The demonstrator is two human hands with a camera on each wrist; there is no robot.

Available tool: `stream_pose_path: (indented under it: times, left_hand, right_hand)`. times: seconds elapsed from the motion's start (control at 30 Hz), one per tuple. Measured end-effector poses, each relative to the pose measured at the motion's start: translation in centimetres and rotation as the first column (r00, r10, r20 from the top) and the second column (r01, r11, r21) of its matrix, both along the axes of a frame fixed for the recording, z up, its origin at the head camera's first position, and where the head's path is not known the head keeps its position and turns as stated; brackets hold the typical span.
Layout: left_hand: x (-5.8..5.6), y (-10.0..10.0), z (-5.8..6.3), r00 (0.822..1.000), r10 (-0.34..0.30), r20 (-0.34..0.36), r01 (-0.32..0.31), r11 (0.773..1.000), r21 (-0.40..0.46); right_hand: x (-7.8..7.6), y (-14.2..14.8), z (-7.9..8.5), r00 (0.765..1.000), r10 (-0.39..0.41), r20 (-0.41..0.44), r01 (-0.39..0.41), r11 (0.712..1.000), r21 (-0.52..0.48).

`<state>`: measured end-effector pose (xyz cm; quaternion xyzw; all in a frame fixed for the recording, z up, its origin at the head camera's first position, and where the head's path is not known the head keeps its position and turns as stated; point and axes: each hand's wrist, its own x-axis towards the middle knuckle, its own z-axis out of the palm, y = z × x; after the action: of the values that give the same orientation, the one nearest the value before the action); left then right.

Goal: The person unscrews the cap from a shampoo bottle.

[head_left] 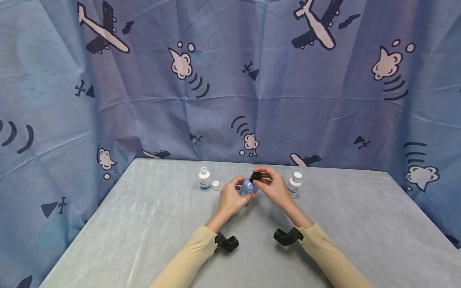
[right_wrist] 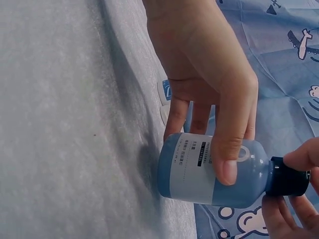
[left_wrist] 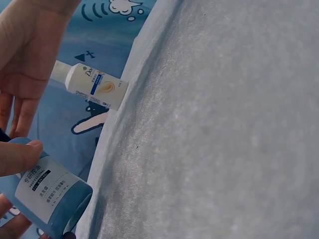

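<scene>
My left hand (head_left: 231, 196) grips a small translucent blue bottle (head_left: 247, 187) with a white label. Its thumb lies across the label in the right wrist view, the other fingers behind. The bottle is tilted, its neck pointing up to the right, and its base is close over the table in the right wrist view (right_wrist: 167, 167). On its neck sits a black cap (right_wrist: 289, 177), pinched between the thumb and fingers of my right hand (head_left: 275, 187).
Left of the hands stands a white bottle (head_left: 204, 181) with a bare neck, a small white cap (head_left: 216, 185) beside it. Behind the right hand is another white bottle (head_left: 294, 185), capped. A patterned blue curtain (head_left: 216, 80) hangs behind the grey-covered table (head_left: 126, 224).
</scene>
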<state>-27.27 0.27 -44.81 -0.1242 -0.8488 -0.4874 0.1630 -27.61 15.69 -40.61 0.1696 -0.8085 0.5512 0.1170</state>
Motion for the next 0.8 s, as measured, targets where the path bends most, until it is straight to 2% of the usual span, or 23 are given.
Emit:
stream_pose_path:
  times: [0.27,0.57,0.8]
  left_hand:
    - [0.15,0.02,0.18,1.0,0.0,0.013,0.0,1.0,0.001]
    - [0.21,0.08,0.35,1.0,0.02,0.012,-0.02,1.0,0.004]
    - [0.3,0.16,0.19,1.0,0.013,-0.018,-0.014,1.0,-0.006]
  right_hand:
    - [0.08,0.13,0.13,1.0,0.023,0.006,-0.023,0.999,0.035]
    - [0.4,-0.13,0.21,0.987,-0.136,0.087,0.128,0.987,0.096]
    - [0.56,-0.02,0.38,0.985,-0.15,0.08,0.142,0.985,0.099]
